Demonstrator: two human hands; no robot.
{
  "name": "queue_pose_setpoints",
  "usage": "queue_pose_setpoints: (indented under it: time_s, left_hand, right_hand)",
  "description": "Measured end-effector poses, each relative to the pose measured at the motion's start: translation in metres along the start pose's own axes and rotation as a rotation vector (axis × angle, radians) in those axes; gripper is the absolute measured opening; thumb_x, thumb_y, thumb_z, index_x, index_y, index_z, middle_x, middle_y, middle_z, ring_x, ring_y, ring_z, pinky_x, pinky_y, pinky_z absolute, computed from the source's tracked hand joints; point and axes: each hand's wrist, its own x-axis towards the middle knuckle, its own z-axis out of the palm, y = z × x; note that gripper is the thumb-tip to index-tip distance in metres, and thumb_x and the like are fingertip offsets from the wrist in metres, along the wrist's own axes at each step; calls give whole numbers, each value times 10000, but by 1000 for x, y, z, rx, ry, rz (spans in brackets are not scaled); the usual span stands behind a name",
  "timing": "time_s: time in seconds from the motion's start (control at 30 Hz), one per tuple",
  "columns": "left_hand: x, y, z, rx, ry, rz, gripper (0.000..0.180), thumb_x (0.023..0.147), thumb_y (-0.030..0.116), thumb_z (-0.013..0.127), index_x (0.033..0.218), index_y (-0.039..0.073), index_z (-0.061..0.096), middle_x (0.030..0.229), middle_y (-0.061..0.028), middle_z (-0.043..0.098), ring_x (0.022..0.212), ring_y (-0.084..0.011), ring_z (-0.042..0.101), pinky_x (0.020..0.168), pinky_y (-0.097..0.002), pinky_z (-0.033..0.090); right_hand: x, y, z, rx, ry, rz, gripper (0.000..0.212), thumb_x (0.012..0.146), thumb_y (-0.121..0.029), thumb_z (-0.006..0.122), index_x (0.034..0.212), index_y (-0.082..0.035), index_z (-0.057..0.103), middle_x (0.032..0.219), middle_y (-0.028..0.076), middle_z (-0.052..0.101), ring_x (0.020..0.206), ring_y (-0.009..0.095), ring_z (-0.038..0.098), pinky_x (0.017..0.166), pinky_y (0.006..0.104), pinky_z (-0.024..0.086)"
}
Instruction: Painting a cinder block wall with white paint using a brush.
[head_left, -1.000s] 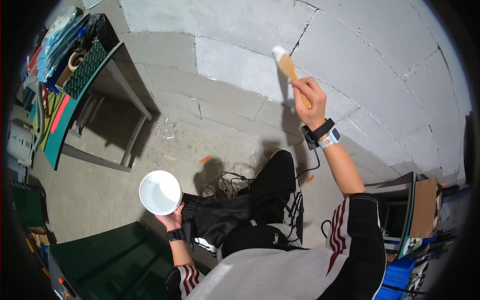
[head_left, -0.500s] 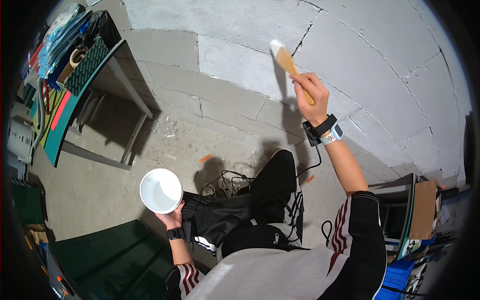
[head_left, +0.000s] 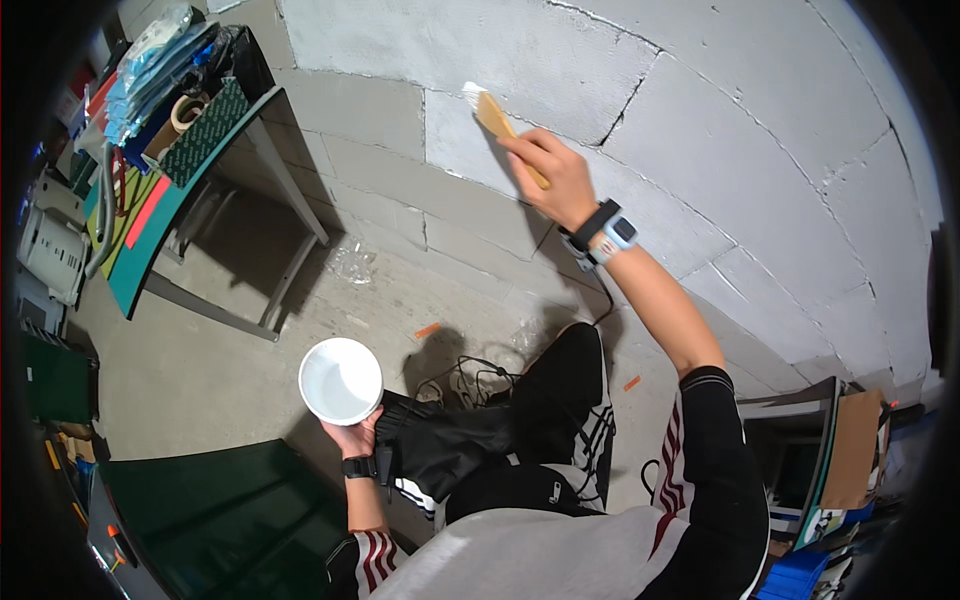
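Observation:
A wooden-handled paintbrush is gripped by its handle in my right hand. Its white-coated bristles meet the block wall near a joint between courses, at the upper middle of the view. Wet-looking white paint covers the blocks to the right, while lower blocks at the left look greyer. My left hand supports a white round tub from below and beside, over the floor left of my knee. White paint appears inside the tub; how deep it is I cannot tell.
At the left a green-topped table carries tape, plastic packs and a hose. A dark green panel lies close to my left arm. Cables trail near my feet. Another table with cardboard stands at the right.
My right hand has swept the paintbrush leftward along the wall. The tub stays in my left hand, and the whole view has shifted slightly.

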Motion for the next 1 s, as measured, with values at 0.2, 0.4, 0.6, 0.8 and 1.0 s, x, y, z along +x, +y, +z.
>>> queue_pose_setpoints:
  time_s: [0.2, 0.4, 0.6, 0.8, 1.0]
  left_hand:
    - [3, -1, -8, -8, -4, -18, 802, 908, 631, 376, 1453, 44, 342, 1334, -262, 519, 1056, -551, 586, 636, -526, 629]
    - [6, -1, -14, -16, -12, -16, 781, 916, 620, 365, 1450, 51, 353, 1329, -261, 524, 1059, -541, 589, 647, -516, 631]
    - [7, 1, -10, -10, -39, -26, 784, 918, 625, 360, 1450, 49, 350, 1326, -262, 526, 1061, -537, 590, 650, -510, 633]
    - [6, 1, -17, -31, -61, -32, 806, 914, 633, 376, 1442, 25, 346, 1290, -286, 539, 1042, -549, 592, 631, -514, 632]
    - [3, 5, 0, -9, -125, -77, 824, 914, 645, 372, 1448, 18, 338, 1317, -280, 521, 1075, -537, 582, 651, -488, 636]
  right_hand:
    - [35, 17, 47, -131, -39, -66, 168, 887, -149, 630, 1031, -113, 709, 923, 31, 662, 695, 236, 653, 611, 340, 531]
    - [2, 28, 2, -307, -14, -99, 156, 828, -138, 656, 975, -138, 711, 870, 6, 640, 605, 210, 611, 563, 339, 475]
    - [-59, 16, -83, -421, 19, 24, 171, 819, -116, 661, 973, -145, 729, 872, -6, 663, 634, 202, 603, 604, 321, 464]
    - [-103, -21, -136, -287, 140, 179, 203, 812, -32, 651, 989, -95, 727, 875, 52, 665, 686, 241, 630, 640, 331, 499]
    - [-142, -42, -158, -193, 86, 233, 182, 838, -37, 653, 1002, -74, 723, 870, 73, 658, 708, 245, 648, 638, 330, 510]
